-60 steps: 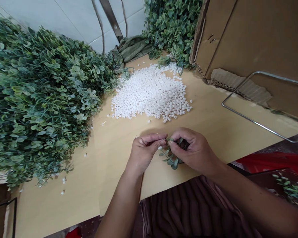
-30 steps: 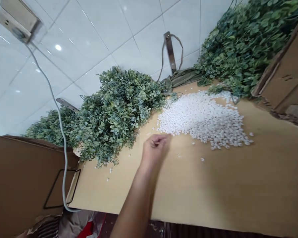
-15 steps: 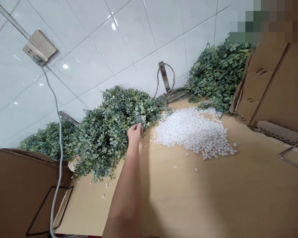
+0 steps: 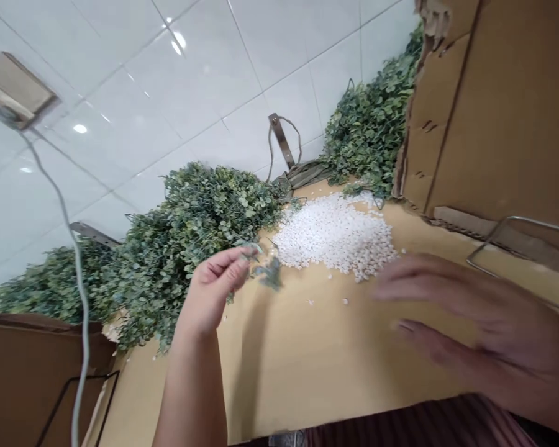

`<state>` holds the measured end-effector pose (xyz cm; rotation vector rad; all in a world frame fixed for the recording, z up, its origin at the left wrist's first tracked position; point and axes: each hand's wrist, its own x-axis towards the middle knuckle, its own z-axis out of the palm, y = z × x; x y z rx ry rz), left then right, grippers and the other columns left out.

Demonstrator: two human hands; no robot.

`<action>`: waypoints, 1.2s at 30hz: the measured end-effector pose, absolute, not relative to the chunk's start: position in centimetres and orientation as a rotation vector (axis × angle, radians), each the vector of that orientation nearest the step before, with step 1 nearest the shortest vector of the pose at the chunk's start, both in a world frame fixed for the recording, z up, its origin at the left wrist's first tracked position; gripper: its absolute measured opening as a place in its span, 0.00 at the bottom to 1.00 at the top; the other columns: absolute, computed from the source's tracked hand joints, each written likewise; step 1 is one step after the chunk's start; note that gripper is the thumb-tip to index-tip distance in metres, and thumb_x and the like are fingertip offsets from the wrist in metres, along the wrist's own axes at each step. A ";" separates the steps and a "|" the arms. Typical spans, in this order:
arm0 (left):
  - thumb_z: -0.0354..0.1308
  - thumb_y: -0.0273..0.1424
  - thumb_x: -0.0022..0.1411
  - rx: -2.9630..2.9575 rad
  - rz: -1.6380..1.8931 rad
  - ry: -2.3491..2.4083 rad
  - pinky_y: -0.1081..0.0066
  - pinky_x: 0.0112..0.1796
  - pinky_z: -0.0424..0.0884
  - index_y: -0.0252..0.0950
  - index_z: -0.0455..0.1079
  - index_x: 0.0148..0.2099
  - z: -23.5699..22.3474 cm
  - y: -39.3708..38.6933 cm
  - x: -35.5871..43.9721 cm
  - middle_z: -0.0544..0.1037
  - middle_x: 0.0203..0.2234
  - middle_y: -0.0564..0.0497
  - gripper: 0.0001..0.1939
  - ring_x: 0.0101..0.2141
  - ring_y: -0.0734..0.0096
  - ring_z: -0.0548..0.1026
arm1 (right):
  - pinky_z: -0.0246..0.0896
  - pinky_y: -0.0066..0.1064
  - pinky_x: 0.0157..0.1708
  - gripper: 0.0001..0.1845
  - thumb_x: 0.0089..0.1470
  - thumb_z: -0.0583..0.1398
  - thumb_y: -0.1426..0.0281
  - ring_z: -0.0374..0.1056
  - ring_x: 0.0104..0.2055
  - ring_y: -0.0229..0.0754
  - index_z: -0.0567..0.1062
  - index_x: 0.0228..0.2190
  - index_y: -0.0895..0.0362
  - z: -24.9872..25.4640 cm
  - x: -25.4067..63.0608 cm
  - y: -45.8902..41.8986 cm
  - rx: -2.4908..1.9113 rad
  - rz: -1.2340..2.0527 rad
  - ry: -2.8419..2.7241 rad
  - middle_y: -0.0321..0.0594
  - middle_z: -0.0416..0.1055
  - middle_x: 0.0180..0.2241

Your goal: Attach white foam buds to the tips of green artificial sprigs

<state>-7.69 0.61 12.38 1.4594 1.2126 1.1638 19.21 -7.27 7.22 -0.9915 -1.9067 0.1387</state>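
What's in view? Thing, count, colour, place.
sprig: 1, green, near centre
table: 1, tan, centre
foliage: 2 piles, green, left and back right
bits: many, white, on table
boxes: 2, brown, both edges
frames: 2, black left, silver right
cable: 1, grey, left
wall: 1, white, back
socket: 1, beige, upper left
brackets: 2, grey, against wall
cord: 1, grey, behind bits
cloth: 1, olive, behind bits
clothing: 1, dark, bottom
left hand: 1, pinching sprig, centre
right hand: 1, open, blurred, right

Sprig (image 4: 271,274): small, green to blue-green, leafy. Pinched in the left hand (image 4: 212,288), apparently raised above the tabletop (image 4: 302,363), leaves extending rightward and drooping. Outline blurred; leaf count cannot be confirmed.
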 end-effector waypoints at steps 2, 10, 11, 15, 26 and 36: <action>0.67 0.34 0.44 1.493 0.960 1.141 0.77 0.19 0.60 0.36 0.78 0.33 11.4 -1.0 -5.6 0.72 0.17 0.53 0.11 0.18 0.80 0.62 | 0.65 0.29 0.44 0.12 0.56 0.55 0.67 0.67 0.44 0.43 0.71 0.42 0.55 8.8 17.7 -6.4 -0.944 0.207 -1.937 0.46 0.71 0.40; 0.65 0.35 0.47 1.246 0.735 0.912 0.75 0.27 0.65 0.34 0.75 0.37 6.1 -3.0 -0.2 0.73 0.19 0.54 0.14 0.22 0.77 0.68 | 0.66 0.39 0.41 0.16 0.55 0.53 0.74 0.68 0.43 0.47 0.68 0.47 0.59 3.3 16.0 -5.8 -1.041 0.610 -1.941 0.50 0.71 0.40; 0.66 0.34 0.47 1.220 0.745 0.932 0.76 0.25 0.64 0.33 0.75 0.37 5.8 -3.1 -0.2 0.72 0.18 0.55 0.14 0.21 0.79 0.67 | 0.66 0.38 0.40 0.16 0.55 0.53 0.73 0.69 0.41 0.47 0.69 0.46 0.59 2.9 16.4 -6.0 -1.089 0.664 -1.912 0.48 0.72 0.39; 0.67 0.33 0.44 1.129 0.735 0.981 0.77 0.24 0.63 0.33 0.73 0.34 4.8 -3.5 -0.2 0.71 0.18 0.55 0.14 0.20 0.80 0.66 | 0.66 0.31 0.34 0.11 0.54 0.55 0.69 0.71 0.36 0.43 0.72 0.40 0.56 2.7 18.2 -6.9 -1.235 0.896 -1.834 0.42 0.74 0.35; 0.67 0.37 0.43 1.079 0.633 0.948 0.74 0.29 0.67 0.33 0.74 0.31 2.7 -4.0 1.8 0.76 0.23 0.51 0.14 0.25 0.75 0.72 | 0.62 0.32 0.32 0.07 0.53 0.53 0.74 0.68 0.32 0.43 0.72 0.32 0.59 2.3 18.0 -7.1 -1.355 0.766 -1.966 0.43 0.73 0.29; 0.57 0.27 0.55 1.919 0.808 1.360 0.72 0.31 0.68 0.37 0.73 0.40 0.0 -1.2 -0.6 0.73 0.34 0.49 0.10 0.27 0.75 0.69 | 0.60 0.28 0.28 0.07 0.51 0.53 0.72 0.66 0.28 0.39 0.69 0.25 0.58 -0.1 18.3 -6.5 -1.425 0.855 -1.758 0.38 0.70 0.24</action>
